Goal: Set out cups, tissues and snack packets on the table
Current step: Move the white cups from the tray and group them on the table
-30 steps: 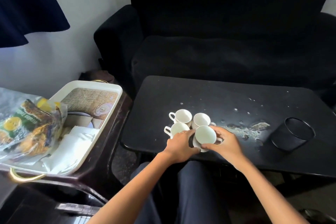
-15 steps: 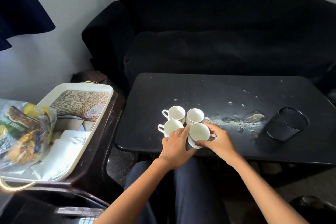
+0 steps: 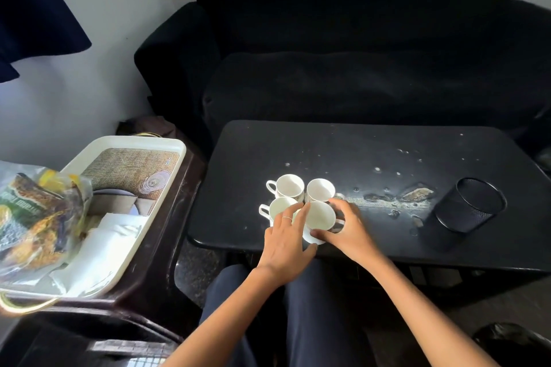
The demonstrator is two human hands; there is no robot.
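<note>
Several white handled cups stand clustered near the front edge of the black table (image 3: 268,152); the back two (image 3: 289,188) (image 3: 320,190) are upright. My right hand (image 3: 348,226) grips the near-right cup (image 3: 320,217), which tilts its mouth toward me, thumb on its lower rim. My left hand (image 3: 286,238) lies flat with fingers stretched between that cup and the near-left cup (image 3: 278,208), touching both. Snack packets in a clear bag (image 3: 35,217) and white tissues (image 3: 110,235) lie in the white tray (image 3: 167,164) on the left.
A black mesh holder (image 3: 468,205) lies tipped on the table's right side, beside a patch of chipped surface (image 3: 396,201). A black sofa (image 3: 357,39) stands behind the table. The tray rests on a dark side table (image 3: 167,247). My knees are below the table edge.
The tilted cup has edged closer to the other cups. My left fingers have stretched out over the near-left cup. The view has shifted slightly.
</note>
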